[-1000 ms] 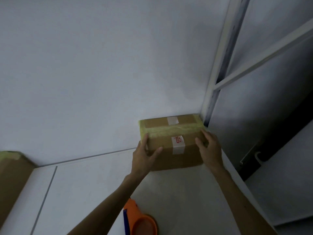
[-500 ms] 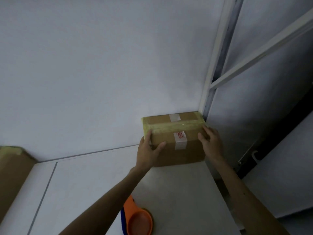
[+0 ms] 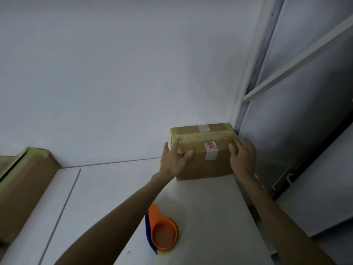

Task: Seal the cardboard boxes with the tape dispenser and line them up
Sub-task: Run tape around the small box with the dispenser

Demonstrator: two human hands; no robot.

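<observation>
A small brown cardboard box [image 3: 208,167], sealed with yellowish tape and a white label strip, stands on the white table [image 3: 210,217] in its far right corner, against the wall and the window frame. My left hand [image 3: 174,161] lies on the box's left front edge with straight, spread fingers. My right hand [image 3: 242,156] rests flat against its right end. An orange tape dispenser [image 3: 161,233] with a blue edge lies on the table near me, between my forearms. A second, larger cardboard box [image 3: 24,190] with yellow-taped edges stands at the far left.
The white wall [image 3: 124,83] rises straight behind the table. A white window frame [image 3: 246,104] and grey panels close off the right side. The table's right edge [image 3: 254,222] drops off beside my right forearm. A seam [image 3: 61,215] divides the tabletop on the left.
The box has slid back and to the right into the corner. My fingers have straightened and loosened on it. The view has swung left, showing more of the left box.
</observation>
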